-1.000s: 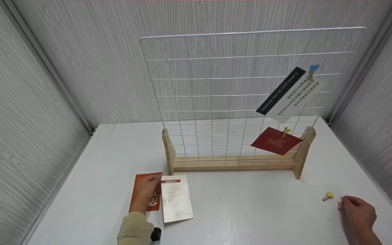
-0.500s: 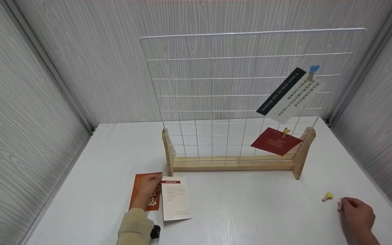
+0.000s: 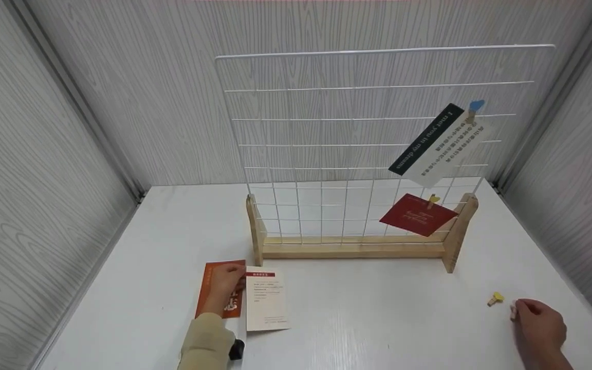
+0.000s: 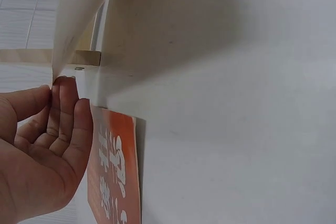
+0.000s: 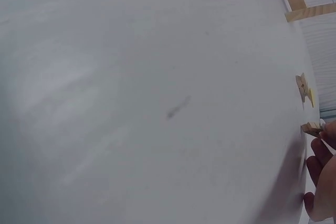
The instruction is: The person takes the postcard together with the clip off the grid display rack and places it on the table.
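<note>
In the head view, my left hand [image 3: 225, 287] pinches the upper left corner of a white printed card [image 3: 266, 304] with a red heading strip. Seen from the left wrist, that card [image 4: 79, 14] stands up off the tabletop between thumb and fingertips. Partly under this hand lies an orange card [image 4: 118, 166] with white characters. At the far right, my right hand [image 3: 541, 325] pinches a small wooden clothespin [image 5: 313, 128] between thumb and finger, low by the tabletop. Close to it lies another wooden clothespin [image 3: 495, 299] with a yellow top.
A white wire grid [image 3: 321, 118] stands behind in a wooden base [image 3: 352, 251]. On its right side hang a black-and-white card [image 3: 442, 146] under a blue-topped clothespin [image 3: 473, 110] and a red card [image 3: 417, 216] under a yellow-topped one. Pale wood-grain panels enclose three sides.
The white card's lower edge has shifted slightly up and its face has tilted a little. Both hands keep nearly the same place and grip.
</note>
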Motion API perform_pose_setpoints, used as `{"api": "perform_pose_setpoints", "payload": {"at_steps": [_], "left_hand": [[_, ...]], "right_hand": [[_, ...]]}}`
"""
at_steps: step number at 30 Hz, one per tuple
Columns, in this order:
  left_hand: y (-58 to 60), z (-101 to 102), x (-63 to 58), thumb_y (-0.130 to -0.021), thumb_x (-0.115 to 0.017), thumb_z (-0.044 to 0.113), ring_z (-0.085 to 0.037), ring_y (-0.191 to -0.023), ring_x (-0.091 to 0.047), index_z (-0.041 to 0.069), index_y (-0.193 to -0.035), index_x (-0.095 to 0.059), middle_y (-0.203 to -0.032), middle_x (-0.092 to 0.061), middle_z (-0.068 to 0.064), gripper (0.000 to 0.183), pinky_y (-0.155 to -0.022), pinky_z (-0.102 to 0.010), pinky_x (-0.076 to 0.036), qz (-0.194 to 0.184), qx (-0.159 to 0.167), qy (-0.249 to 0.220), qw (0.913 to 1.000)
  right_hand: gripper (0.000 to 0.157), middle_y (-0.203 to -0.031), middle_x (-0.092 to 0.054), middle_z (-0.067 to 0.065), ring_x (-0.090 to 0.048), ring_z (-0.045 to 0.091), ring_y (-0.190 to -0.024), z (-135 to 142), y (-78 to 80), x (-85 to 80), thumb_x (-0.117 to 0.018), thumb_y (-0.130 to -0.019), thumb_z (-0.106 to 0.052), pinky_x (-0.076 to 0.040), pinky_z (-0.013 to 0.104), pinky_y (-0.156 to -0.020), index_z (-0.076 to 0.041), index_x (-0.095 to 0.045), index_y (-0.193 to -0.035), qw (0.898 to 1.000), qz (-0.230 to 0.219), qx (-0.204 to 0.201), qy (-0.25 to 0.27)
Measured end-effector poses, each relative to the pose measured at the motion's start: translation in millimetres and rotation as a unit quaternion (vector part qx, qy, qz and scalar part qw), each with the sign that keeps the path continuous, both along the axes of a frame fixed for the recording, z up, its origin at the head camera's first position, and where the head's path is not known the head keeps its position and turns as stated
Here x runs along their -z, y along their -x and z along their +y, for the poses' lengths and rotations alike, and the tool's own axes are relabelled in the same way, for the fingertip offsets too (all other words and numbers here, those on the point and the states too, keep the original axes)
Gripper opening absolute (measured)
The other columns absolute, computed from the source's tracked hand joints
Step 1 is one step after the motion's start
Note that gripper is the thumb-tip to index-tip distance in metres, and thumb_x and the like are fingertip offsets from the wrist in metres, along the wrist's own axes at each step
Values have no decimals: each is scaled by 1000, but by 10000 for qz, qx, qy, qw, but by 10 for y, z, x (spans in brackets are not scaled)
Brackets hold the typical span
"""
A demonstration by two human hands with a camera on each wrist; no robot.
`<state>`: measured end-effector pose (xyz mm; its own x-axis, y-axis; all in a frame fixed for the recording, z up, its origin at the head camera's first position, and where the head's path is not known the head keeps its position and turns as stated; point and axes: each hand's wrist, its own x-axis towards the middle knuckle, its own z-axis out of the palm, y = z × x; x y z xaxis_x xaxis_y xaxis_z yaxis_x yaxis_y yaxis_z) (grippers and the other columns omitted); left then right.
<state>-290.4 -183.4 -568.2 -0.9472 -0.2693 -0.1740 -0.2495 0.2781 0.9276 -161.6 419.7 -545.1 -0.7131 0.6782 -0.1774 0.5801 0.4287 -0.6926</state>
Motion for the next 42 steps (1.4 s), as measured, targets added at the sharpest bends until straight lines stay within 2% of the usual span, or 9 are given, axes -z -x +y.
{"api": "perform_pose_setpoints", "payload": {"at_steps": [2, 5, 13, 18, 20, 23, 29, 35, 42], "left_hand": [[55, -27, 117, -85, -54, 14, -16, -64, -57, -1, -93, -62, -84, -61, -11, 19, -56, -28, -48, 66, 21, 95, 9999], [76, -32, 156, -85, -54, 14, -17, -64, -56, -1, -93, -63, -83, -61, -11, 18, -56, -29, -48, 9, -27, 134, 9999], [-12, -25, 18, -86, -54, 15, -16, -64, -56, -2, -95, -61, -82, -61, -11, 21, -52, -22, -46, -61, 17, -210, 9998], [-128, 38, -209, -85, -53, 11, -17, -64, -58, -5, -97, -60, -79, -62, -12, 21, -47, -17, -44, -157, -134, -491, 9986], [-200, 66, -343, -84, -52, 11, -18, -64, -60, -7, -98, -59, -79, -62, -14, 23, -47, -16, -44, -171, -164, -557, 9982], [-243, 80, -420, -84, -52, 11, -21, -66, -61, -9, -98, -58, -78, -62, -15, 25, -49, -18, -46, -174, -217, -526, 9982], [-249, 75, -423, -85, -52, 13, -25, -72, -61, -7, -100, -58, -80, -63, -13, 26, -55, -22, -48, -343, -339, -456, 9978], [-236, 45, -395, -86, -51, 13, -21, -72, -61, -8, -101, -56, -82, -62, -13, 26, -62, -28, -49, -317, -240, -588, 9975], [-255, 55, -412, -85, -52, 13, -22, -72, -62, -8, -101, -57, -83, -63, -14, 27, -59, -25, -49, -317, -276, -607, 9973]], "right_hand": [[38, -101, -54, 22, -48, 30, -87, 0, 2, 0, -45, -89, -25, -37, 39, -67, 5, -50, -111, 10000, -16, 9, -22], [38, -101, -54, 22, -48, 31, -88, -2, 1, -2, -44, -89, -25, -34, 42, -70, 6, -50, -111, 10000, -62, 14, -43], [38, -100, -53, 22, -47, 32, -88, -12, 6, -4, -43, -90, -25, -31, 46, -74, 6, -50, -111, 9999, -168, 27, 4], [37, -97, -55, 22, -47, 33, -88, -19, -6, -8, -43, -90, -24, -30, 46, -75, 6, -51, -109, 9998, -105, -71, -144], [36, -94, -56, 21, -48, 33, -88, -21, -14, -8, -43, -89, -23, -29, 47, -75, 7, -51, -109, 9996, -60, -120, -234], [36, -93, -57, 21, -48, 34, -87, -26, -25, -6, -43, -89, -22, -29, 46, -74, 7, -52, -108, 9994, -20, -155, -321], [37, -99, -54, 24, -47, 35, -90, -30, -27, 3, -43, -89, -22, -29, 48, -77, 8, -50, -109, 9994, -63, -147, -290], [37, -102, -53, 25, -46, 36, -92, -35, -29, 10, -42, -89, -21, -29, 49, -79, 8, -49, -111, 9997, -48, -82, -210], [37, -102, -54, 24, -46, 35, -92, -35, -21, 23, -42, -90, -22, -31, 47, -78, 7, -49, -111, 9999, -20, 39, -112]]}}
